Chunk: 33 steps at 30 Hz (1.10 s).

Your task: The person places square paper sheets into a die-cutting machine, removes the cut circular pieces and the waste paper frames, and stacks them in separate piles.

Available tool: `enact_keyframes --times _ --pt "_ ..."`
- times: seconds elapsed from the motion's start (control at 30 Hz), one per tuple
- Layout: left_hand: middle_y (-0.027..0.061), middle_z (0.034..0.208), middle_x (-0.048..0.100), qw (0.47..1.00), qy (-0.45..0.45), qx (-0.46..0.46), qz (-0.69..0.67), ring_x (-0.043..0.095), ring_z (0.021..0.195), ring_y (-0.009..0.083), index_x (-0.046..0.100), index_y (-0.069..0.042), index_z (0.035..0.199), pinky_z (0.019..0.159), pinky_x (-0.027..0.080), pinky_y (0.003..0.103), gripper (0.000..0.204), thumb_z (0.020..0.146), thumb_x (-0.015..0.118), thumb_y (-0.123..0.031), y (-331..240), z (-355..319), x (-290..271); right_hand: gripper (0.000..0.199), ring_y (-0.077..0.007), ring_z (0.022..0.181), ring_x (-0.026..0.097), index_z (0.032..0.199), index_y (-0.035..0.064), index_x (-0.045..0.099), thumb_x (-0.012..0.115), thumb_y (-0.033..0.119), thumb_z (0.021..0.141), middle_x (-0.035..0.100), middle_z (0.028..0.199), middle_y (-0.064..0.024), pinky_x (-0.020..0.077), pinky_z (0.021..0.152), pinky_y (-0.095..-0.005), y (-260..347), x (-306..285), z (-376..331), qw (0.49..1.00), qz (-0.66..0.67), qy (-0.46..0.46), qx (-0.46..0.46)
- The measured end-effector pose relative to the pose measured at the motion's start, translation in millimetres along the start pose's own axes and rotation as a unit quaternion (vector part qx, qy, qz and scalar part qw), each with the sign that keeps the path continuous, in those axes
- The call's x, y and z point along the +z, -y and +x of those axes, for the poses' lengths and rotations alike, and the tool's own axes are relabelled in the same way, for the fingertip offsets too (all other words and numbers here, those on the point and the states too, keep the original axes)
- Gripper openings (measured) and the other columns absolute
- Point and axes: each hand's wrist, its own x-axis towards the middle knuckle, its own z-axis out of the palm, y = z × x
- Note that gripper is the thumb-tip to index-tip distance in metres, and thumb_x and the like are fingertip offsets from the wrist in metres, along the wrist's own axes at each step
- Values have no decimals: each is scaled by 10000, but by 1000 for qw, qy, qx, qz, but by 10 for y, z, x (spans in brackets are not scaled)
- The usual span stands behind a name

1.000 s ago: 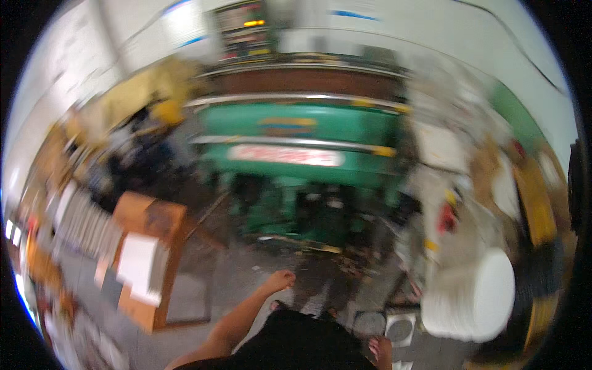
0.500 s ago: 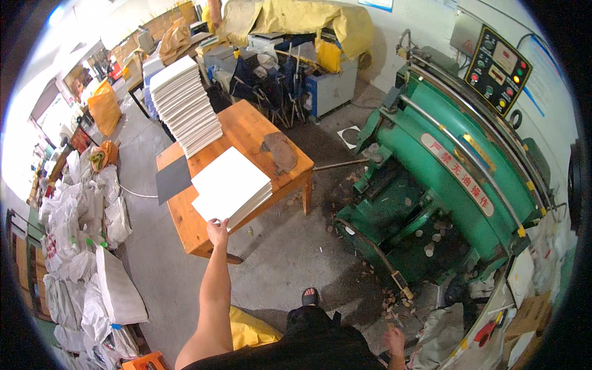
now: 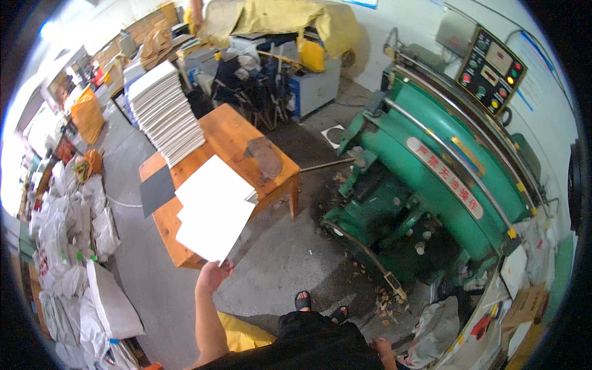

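My left hand [image 3: 213,276] is closed on the near corner of a white sheet [image 3: 217,229], which it holds over the front edge of the wooden table [image 3: 225,126]. The sheet's far part overlaps a low stack of white sheets [image 3: 214,176]. Left of that stack lies a dark grey sheet [image 3: 158,192], and behind it rises a tall, leaning stack of white sheets [image 3: 165,111]. A flat brown piece [image 3: 264,158] rests on the table's right side. Low at my right side hangs my right hand [image 3: 382,347], blurred and apart from the table; its fingers cannot be made out.
A large green machine [image 3: 425,148] with a control panel [image 3: 491,72] stands to the right, scraps on the floor beneath it. White sacks [image 3: 74,246] line the left. A yellow bag [image 3: 243,332] lies by my legs. Covered equipment [image 3: 283,28] stands at the back.
My left hand has drawn the top white sheet off the low stack toward me. The view has shifted slightly, and my second foot now shows.
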Motion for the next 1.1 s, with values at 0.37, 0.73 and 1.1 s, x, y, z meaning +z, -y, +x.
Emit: enact_keyframes --times 0.37,0.73,1.1 --pt "139 1245 568 946 -45 312 75 568 1123 259 463 18 1316 943 468 401 491 924 528 -270 -1383 75 739 332 -249 799 642 1041 38 683 557 334 959 689 947 -143 499 731 -363 2231 -2010 41 893 235 -374 88" --pt "172 1171 593 966 68 139 207 620 1005 257 471 14 1300 847 525 368 586 878 540 -387 178 -128 2968 395 -234 1010 638 1205 -49 563 554 264 964 651 1086 -141 511 878 -334 2902 -5101 202 692 512 -489 -142" --pt "93 946 615 972 121 -132 153 544 626 134 485 0 1268 446 375 240 403 880 538 -94 1978 -693 3425 356 -321 966 639 1126 -23 545 655 171 848 635 1082 -177 531 833 -530 1471 -5345 2178 571 765 -273 120"
